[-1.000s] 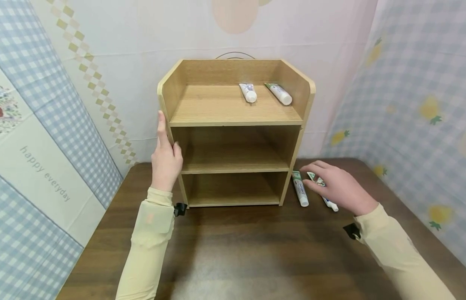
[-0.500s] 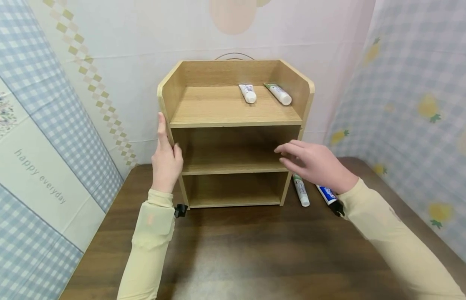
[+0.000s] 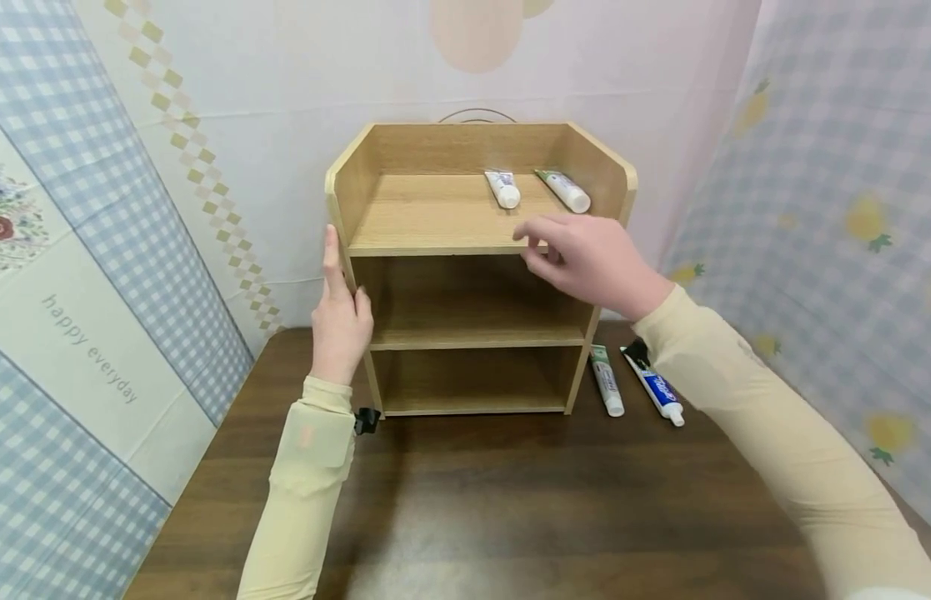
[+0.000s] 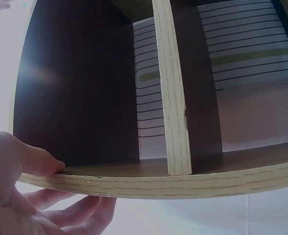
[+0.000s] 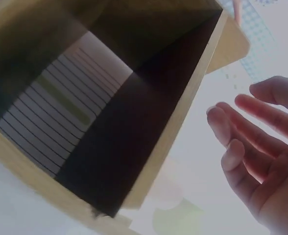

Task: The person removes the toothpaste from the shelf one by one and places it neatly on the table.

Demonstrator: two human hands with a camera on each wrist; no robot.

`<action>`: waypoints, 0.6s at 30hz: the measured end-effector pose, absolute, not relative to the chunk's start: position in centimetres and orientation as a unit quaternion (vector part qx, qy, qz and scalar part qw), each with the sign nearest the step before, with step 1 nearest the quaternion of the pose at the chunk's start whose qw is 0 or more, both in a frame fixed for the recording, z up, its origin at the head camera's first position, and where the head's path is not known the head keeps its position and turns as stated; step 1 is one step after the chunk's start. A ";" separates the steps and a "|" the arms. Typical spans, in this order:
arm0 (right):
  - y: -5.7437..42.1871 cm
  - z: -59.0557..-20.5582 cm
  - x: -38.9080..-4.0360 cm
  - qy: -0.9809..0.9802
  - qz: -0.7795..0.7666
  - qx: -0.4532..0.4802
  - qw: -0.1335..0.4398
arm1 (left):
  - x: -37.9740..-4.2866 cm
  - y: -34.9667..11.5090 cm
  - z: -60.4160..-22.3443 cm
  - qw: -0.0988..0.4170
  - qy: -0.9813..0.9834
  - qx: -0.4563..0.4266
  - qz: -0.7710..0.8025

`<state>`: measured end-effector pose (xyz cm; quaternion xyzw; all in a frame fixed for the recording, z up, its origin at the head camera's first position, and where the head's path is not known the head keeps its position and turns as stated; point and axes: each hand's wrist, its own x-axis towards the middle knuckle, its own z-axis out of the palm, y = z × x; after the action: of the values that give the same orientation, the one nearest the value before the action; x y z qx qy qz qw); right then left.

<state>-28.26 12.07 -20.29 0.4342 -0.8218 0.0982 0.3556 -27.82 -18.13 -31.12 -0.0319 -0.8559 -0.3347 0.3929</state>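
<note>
Left hand (image 3: 341, 332) grips the shelf (image 3: 465, 249) at its left side, right hand (image 3: 588, 260) up by its top, fingers bent and apart, two tubes (image 3: 503, 190) (image 3: 564, 192) lying there, two more on the table (image 3: 465, 500)

The shelf (image 3: 420, 212) looks matt wood, the tubes (image 3: 607, 382) smooth plastic, the tabletop (image 3: 510, 500) lightly glossy wood, the backdrop (image 3: 322, 50) cloth.

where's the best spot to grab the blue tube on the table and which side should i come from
I'd pinch the blue tube across its middle, coming from above with the right hand. It lies lengthwise, cap toward you, so its long sides face left and right; the gap to the green tube should admit a thumb.
</note>
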 end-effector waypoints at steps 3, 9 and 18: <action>11.2 -19.1 -29.3 -0.839 0.085 0.403 0.357 | -27.8 -18.2 -31.2 0.392 -0.856 -0.033 -0.336; 9.5 -17.6 -31.5 -0.881 0.065 0.342 0.319 | -27.5 -18.6 -31.5 0.389 -0.857 -0.030 -0.336; 7.9 -16.7 -34.0 -0.915 0.045 0.302 0.262 | -27.5 -18.8 -31.2 0.404 -0.852 -0.034 -0.332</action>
<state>-34.03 7.91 -16.69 0.3022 -0.9155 0.0455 0.2616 -27.49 -18.77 -31.23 -0.0341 -0.8518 -0.3320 0.4038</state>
